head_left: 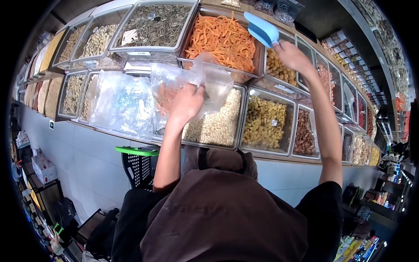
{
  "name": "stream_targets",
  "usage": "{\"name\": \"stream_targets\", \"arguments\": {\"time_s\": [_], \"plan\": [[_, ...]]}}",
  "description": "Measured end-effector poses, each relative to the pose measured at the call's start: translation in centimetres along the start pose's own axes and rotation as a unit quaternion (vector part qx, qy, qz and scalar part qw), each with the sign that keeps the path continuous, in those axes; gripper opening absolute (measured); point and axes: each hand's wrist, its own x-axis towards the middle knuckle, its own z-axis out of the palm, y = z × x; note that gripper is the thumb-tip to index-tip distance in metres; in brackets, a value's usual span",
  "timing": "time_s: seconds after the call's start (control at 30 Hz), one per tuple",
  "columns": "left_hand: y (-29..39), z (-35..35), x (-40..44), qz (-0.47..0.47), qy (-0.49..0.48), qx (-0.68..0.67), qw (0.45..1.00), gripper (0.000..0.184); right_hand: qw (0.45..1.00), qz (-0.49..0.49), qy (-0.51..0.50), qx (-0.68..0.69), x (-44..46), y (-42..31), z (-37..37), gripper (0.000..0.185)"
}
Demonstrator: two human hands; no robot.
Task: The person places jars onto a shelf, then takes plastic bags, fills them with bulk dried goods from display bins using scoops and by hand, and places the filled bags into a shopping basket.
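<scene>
I have the right hand point(290, 56) closed around the blue scoop point(262, 30), hiding most of its handle; whether the scoop touches the bin of orange strips point(262, 61) beside it, I can't tell. My left hand point(188, 102) pinches a clear bag point(165, 94) holding orange strips, film veiling the fingertips. Glaring plastic sheeting point(122, 105) screens bins beneath. Dark lens borders crop the outermost shelves. Open floor point(83, 157) lies beyond the counter edge point(273, 157).

Markings: none legible.
White rectangular label point(140, 53) on clear plastic bin point(165, 55) of dark seeds, faint lettering point(198, 210) on brown fabric apron point(218, 238): unreadable.
</scene>
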Motion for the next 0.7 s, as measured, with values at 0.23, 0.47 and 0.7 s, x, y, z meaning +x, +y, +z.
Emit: {"name": "stream_targets", "arguments": {"time_s": [0.23, 0.47, 0.7], "plan": [[1.9, 3.1, 4.0, -0.006, 0.261, -0.528, 0.808, 0.045, 0.998, 0.003, 0.039, -0.051, 6.0, -1.7, 5.3, 0.043], [1.4, 3.4, 7.7, -0.009, 0.407, -0.34, 0.848, 0.05, 0.989, -0.079, 0.019, -0.122, 11.3, -2.0, 10.4, 0.036], [-0.4, 4.2, 8.4, 0.016, 0.463, -0.223, 0.858, 0.056, 0.994, -0.067, -0.078, -0.033, 8.4, -2.3, 7.6, 0.033]]}}
